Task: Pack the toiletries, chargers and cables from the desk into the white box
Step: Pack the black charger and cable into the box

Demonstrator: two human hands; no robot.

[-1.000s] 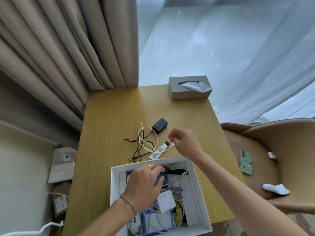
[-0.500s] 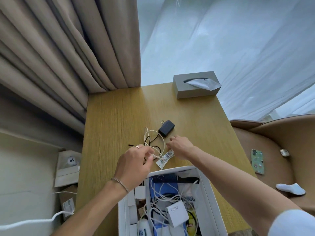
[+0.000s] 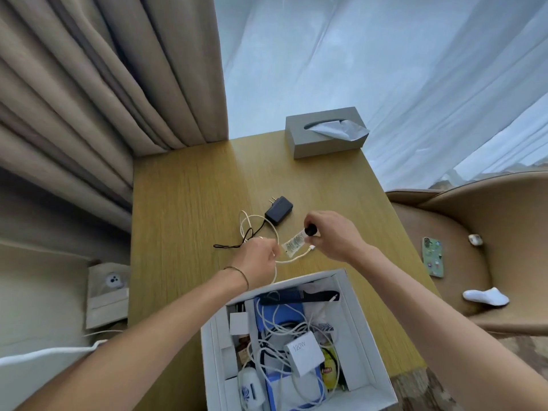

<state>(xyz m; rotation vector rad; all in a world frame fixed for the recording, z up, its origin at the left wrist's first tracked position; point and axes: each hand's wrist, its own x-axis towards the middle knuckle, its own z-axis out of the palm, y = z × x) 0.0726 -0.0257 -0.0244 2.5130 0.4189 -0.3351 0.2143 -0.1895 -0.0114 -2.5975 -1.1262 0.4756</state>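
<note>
White card walls of the white box (image 3: 360,330) stood at the near edge of the desk (image 3: 184,209), already holding a dark comb, white cables and a white 120W charger (image 3: 304,353). I saw my right hand (image 3: 332,237) raised just above the middle of the desk, fingers pinched on the black cap of a small clear tube (image 3: 293,243), which slanted down toward my left hand (image 3: 261,258). My left hand was curled closed around a white cable (image 3: 292,258); one end of it trailed under the tube with its plug just beside my right hand, and its loops lay on the wood behind my knuckles. A black charger (image 3: 278,210) rested past the loops, toward the middle of the desk, with its thin black cord (image 3: 228,246) running out to the left. At the far right corner sat a grey tissue box (image 3: 323,134). On the brown chair (image 3: 474,232) beside the desk's right edge lay a green phone (image 3: 432,256).
</note>
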